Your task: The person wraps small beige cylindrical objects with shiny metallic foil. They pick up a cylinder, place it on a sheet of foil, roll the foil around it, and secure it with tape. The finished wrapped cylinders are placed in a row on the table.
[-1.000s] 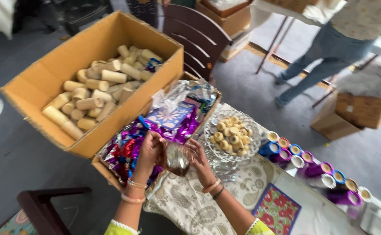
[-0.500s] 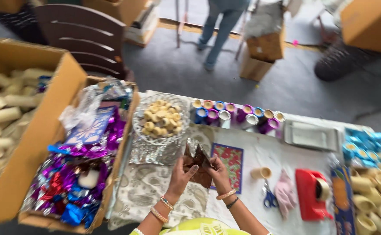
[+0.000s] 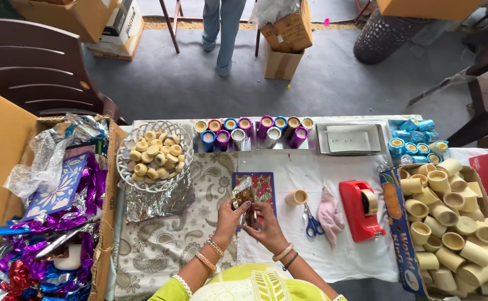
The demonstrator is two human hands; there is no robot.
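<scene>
My left hand point(image 3: 231, 214) and right hand point(image 3: 265, 223) met just on my side of the red patterned mat point(image 3: 261, 187), fingers of both curled shut around one small foil-wrapped piece point(image 3: 244, 196) pinched between them. My left forearm rose toward the mat from below at a slant, bangles at the wrist, and my right forearm angled in from the other side, also bangled, so the wrists stood apart while the fingertips touched.

View: single head camera.
Position: above the table's point(image 3: 311, 262) near edge.
Facing: steeply down, toward its far edge.
Range: moderate; whole tabletop visible.
</scene>
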